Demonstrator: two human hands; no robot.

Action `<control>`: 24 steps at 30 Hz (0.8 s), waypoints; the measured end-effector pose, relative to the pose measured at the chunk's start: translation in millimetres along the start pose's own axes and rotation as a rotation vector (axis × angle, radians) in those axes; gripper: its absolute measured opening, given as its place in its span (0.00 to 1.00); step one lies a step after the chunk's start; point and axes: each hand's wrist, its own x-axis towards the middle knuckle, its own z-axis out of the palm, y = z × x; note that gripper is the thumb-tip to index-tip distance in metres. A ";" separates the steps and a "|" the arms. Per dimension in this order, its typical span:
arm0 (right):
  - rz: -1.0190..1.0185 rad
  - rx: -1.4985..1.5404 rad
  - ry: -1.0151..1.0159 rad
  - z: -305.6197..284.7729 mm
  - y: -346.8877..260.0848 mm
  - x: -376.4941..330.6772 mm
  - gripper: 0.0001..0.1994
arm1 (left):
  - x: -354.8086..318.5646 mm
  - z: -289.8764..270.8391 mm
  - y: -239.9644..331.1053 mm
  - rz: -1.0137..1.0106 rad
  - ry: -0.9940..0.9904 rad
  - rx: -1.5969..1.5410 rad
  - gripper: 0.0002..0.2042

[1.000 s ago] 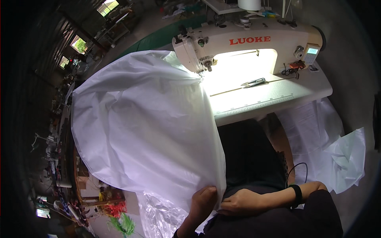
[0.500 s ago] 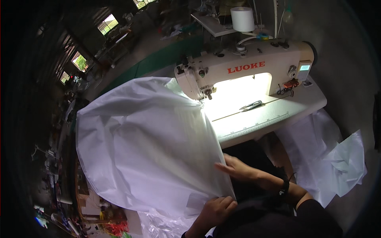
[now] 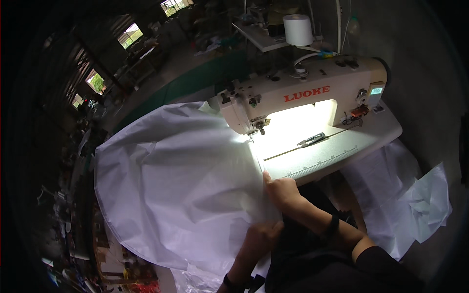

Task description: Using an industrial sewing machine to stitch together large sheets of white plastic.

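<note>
With both hands pinching the white fabric (image 3: 181, 190) edge, right hand (image 3: 282, 191) leads toward the sewing machine (image 3: 303, 97) needle; left hand (image 3: 261, 239) trails, keeping it taut.

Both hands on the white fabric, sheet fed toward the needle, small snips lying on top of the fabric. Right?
Not quite. In the head view the snips lie on the bare machine bed under the arm of the sewing machine, apart from the white fabric. The rest holds: left hand and right hand both rest on the fabric's edge.
</note>
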 end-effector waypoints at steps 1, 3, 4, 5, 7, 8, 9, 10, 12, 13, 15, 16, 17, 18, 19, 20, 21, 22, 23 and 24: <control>0.004 0.017 0.039 1.0 2.7 5.5 0.20 | 7.9 1.3 -6.7 -0.009 0.005 0.037 0.02; 0.002 0.027 0.035 1.0 6.9 18.6 0.19 | 24.9 4.5 -17.6 -0.027 0.009 0.103 0.02; 0.004 0.035 0.034 0.5 8.5 25.4 0.18 | 32.0 5.5 -23.0 -0.042 0.013 0.169 0.02; 0.003 0.035 0.034 1.2 10.8 31.8 0.18 | 38.8 8.0 -30.0 -0.043 0.013 0.170 0.02; 0.017 0.091 0.052 3.0 11.7 46.2 0.17 | 49.1 11.2 -43.3 -0.048 0.115 0.211 0.01; 0.020 0.092 0.054 6.1 15.0 55.4 0.17 | 54.0 11.1 -49.6 -0.059 0.115 0.241 0.01; 0.026 0.102 0.051 10.2 18.8 66.0 0.18 | 60.5 13.5 -56.1 -0.057 0.113 0.241 0.01; 0.037 0.113 0.046 14.2 23.4 75.3 0.19 | 66.9 16.2 -61.5 -0.104 0.106 0.254 0.02; 0.093 0.208 0.001 20.1 32.5 98.4 0.21 | 74.2 18.4 -64.1 -0.160 0.090 0.268 0.04; 0.147 0.295 -0.045 21.7 36.8 103.9 0.22 | 76.8 20.6 -62.5 -0.173 0.135 0.245 0.07; 0.085 0.253 0.020 9.8 33.8 87.6 0.18 | 69.2 17.7 -58.4 -0.204 0.173 0.222 0.10; -0.015 0.321 0.228 4.0 38.4 67.4 0.15 | 62.6 10.0 -51.9 -0.209 0.229 0.197 0.13; -0.112 0.384 0.444 -5.9 45.0 44.5 0.13 | 59.4 1.7 -43.8 -0.208 0.287 0.172 0.15; -0.071 0.395 0.427 -12.5 43.5 20.8 0.11 | 48.9 -3.7 -41.7 -0.220 0.282 0.175 0.15; -0.028 0.405 0.408 -14.7 43.1 -3.7 0.10 | 35.9 -7.0 -39.4 -0.313 0.289 0.112 0.16; -0.084 0.478 0.345 -9.8 45.0 -26.4 0.11 | 22.3 -9.2 -36.3 -0.412 0.299 0.054 0.17; -0.134 0.548 0.284 -6.1 44.3 -46.8 0.13 | 11.9 -8.2 -34.2 -0.424 0.292 0.056 0.17; -0.096 0.620 0.136 -8.2 36.4 -62.4 0.14 | 1.3 -6.8 -33.8 -0.487 0.286 0.032 0.18; -0.050 0.681 -0.006 -11.2 32.3 -77.4 0.15 | -4.3 -4.4 -31.6 -0.540 0.281 0.001 0.18; -0.065 0.691 -0.043 -2.1 25.5 -83.9 0.16 | -9.8 0.3 -34.3 -0.543 0.274 -0.003 0.18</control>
